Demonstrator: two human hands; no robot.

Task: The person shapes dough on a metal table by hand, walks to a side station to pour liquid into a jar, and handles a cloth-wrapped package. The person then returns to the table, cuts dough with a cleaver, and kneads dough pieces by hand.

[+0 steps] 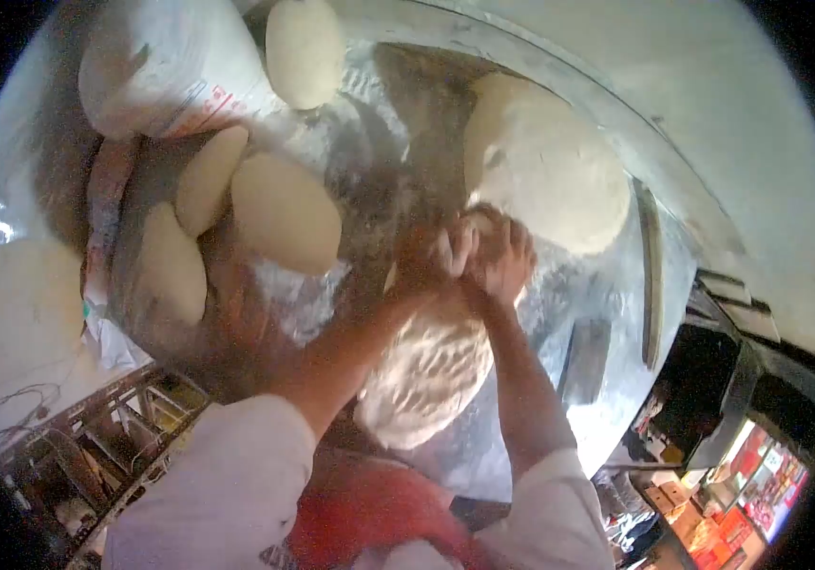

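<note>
A long flattened piece of dough (pixel 426 375) lies in front of me, its surface covered in finger dents. At its far end my left hand (pixel 438 249) presses down with the fingers curled into the dough. Close against it, my right hand (pixel 504 255) is bent over the same end, its fingers closed on the dough. The hands partly cover that end. Just beyond them spreads a large, smooth dough mass (pixel 555 166). Whether it joins the piece under my hands I cannot tell.
Several oval dough pieces, one nearest (pixel 286 214), lie to the left on the floury metal table (pixel 545 285). A white sack (pixel 174 71) stands at the far left. A wooden stick (pixel 651 275) and a flat grey slab (pixel 586 359) lie on the right.
</note>
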